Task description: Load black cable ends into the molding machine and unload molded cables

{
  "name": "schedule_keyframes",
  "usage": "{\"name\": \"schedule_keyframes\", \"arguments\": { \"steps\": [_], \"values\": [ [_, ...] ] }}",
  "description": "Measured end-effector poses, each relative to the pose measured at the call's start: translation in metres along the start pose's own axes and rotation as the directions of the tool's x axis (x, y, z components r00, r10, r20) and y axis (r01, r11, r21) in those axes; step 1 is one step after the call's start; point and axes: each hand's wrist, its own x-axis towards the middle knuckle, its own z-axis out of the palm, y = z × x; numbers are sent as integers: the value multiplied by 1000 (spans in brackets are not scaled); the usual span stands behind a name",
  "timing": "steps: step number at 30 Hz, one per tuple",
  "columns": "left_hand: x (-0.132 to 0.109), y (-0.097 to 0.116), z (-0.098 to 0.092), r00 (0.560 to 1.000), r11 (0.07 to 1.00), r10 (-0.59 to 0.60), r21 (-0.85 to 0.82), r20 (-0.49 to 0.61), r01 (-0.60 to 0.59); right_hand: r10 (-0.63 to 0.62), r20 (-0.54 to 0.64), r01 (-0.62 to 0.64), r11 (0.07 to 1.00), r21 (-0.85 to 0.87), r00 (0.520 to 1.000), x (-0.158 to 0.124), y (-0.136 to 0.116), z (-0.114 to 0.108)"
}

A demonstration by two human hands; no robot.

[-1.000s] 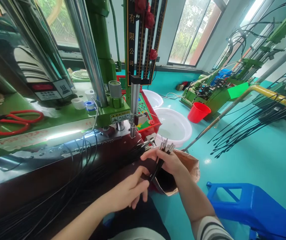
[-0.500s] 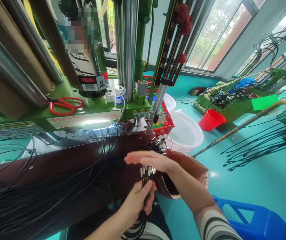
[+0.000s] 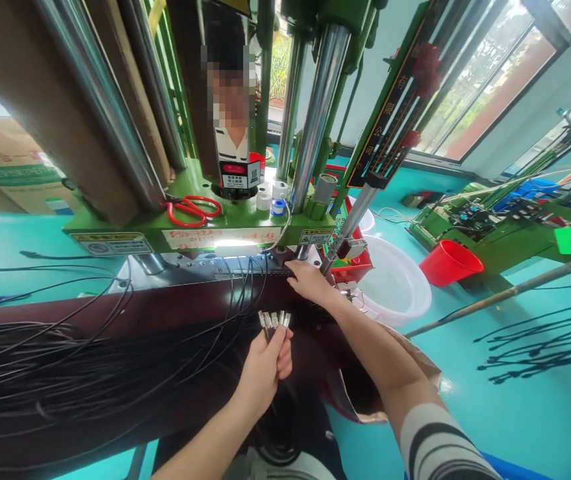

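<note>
My left hand (image 3: 265,367) is closed around a bundle of black cables. Their bare metal connector ends (image 3: 274,320) stick up above my thumb in a fan, and the cables hang down toward my lap. My right hand (image 3: 311,283) reaches forward to the front edge of the green press's metal lower plate (image 3: 195,267), fingers stretched out and nothing visible in them. Whether its fingertips touch the plate, I cannot tell. Several black cables (image 3: 245,287) run from the plate over the dark red bench front (image 3: 65,300), and a large heap of black cables (image 3: 130,380) lies at left.
Red-handled scissors (image 3: 194,212) and white and blue tape rolls (image 3: 279,207) sit on the green press (image 3: 115,223). A person (image 3: 232,133) is behind it. A white tub (image 3: 415,293), a red bucket (image 3: 450,263) and a brown paper-lined container (image 3: 422,353) stand at right.
My right hand has moved forward from above the connector ends to the press plate. My left hand still holds the cables, a little farther left. The view has shifted.
</note>
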Motion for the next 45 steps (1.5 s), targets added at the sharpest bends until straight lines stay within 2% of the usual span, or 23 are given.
{"name": "schedule_keyframes", "arguments": {
  "steps": [1,4,7,12,14,15,16,17,19,20,22,24,27,32,34,37,39,40,42,45],
  "values": [
    [1,1,-2,1000,1000,9,10,-5,-9,13,15,-12,998,-66,1000,9,2,5],
    [5,-1,-5,1000,999,24,27,-16,-23,12,68,-4,994,-112,998,22,0,12],
    [9,-5,-7,999,998,36,59,-24,-35,1,136,14,994,-105,991,15,-5,1],
    [11,-6,-8,998,989,56,134,11,-57,17,227,-20,1000,10,974,-38,2,-26],
    [11,-6,-6,998,984,55,171,20,-57,84,263,-140,969,206,961,-68,6,-24],
    [11,-7,-4,999,980,41,194,24,-45,129,288,-237,895,378,949,-83,7,-19],
    [12,-8,-1,999,975,17,223,27,-23,166,312,-324,757,568,935,-97,7,-12],
    [13,-9,2,999,967,-13,256,31,5,193,322,-373,568,733,927,-109,6,-3],
    [16,-11,10,996,942,-73,331,43,55,238,288,-338,203,919,927,-126,0,14],
    [17,-12,14,994,928,-97,366,55,70,268,256,-285,72,956,929,-131,-3,21],
    [20,-14,20,987,905,-131,417,88,82,333,207,-185,-95,978,920,-135,-7,32],
    [21,-14,24,979,892,-161,443,125,90,374,182,-127,-165,978,910,-135,-9,37],
    [23,-14,25,971,876,-195,471,141,108,377,163,-98,-185,978,912,-134,-7,40],
    [22,-12,23,967,853,-209,510,147,107,367,127,-85,-127,988,921,-136,-5,43],
    [22,-13,23,971,845,-195,527,140,93,393,110,-94,-60,994,913,-137,-8,44],
    [22,-14,22,981,829,-143,558,131,47,441,57,-113,102,988,896,-137,-14,43],
    [23,-15,20,985,825,-105,565,138,9,452,37,-118,153,981,891,-136,-17,42],
    [23,-15,19,987,828,-71,560,145,-22,458,42,-118,140,983,888,-136,-18,41],
    [23,-13,17,989,846,32,522,142,-103,477,70,-111,58,992,876,-136,-17,41],
    [23,-10,16,988,910,145,384,55,-155,488,112,-82,-82,993,865,-137,-12,43]
  ]
}}
